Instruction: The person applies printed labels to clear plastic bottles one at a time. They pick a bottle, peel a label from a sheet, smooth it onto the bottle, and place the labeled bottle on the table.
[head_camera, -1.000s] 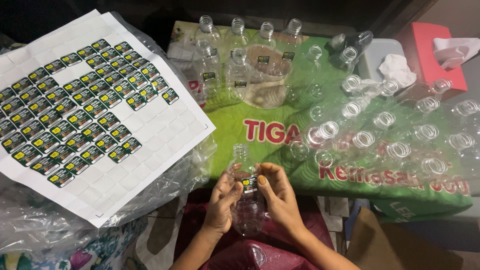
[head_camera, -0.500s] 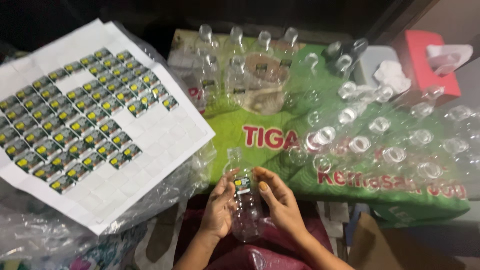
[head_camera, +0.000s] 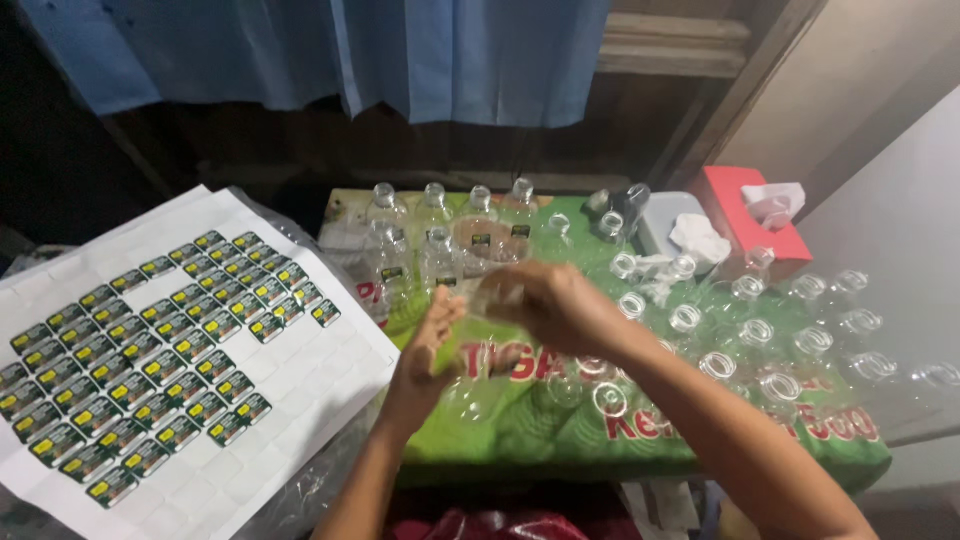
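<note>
Right hand (head_camera: 560, 305) clamped on a small clear plastic bottle (head_camera: 492, 296); left hand (head_camera: 432, 345) open beside it; few labelled bottles (head_camera: 480, 232) stand behind; many bare ones (head_camera: 755, 335) remain; white sticker sheet (head_camera: 180, 340) half-used.

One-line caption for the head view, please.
Right hand carries a clear plastic bottle over rows of empty bottles; left hand beside a sticker sheet.
</note>
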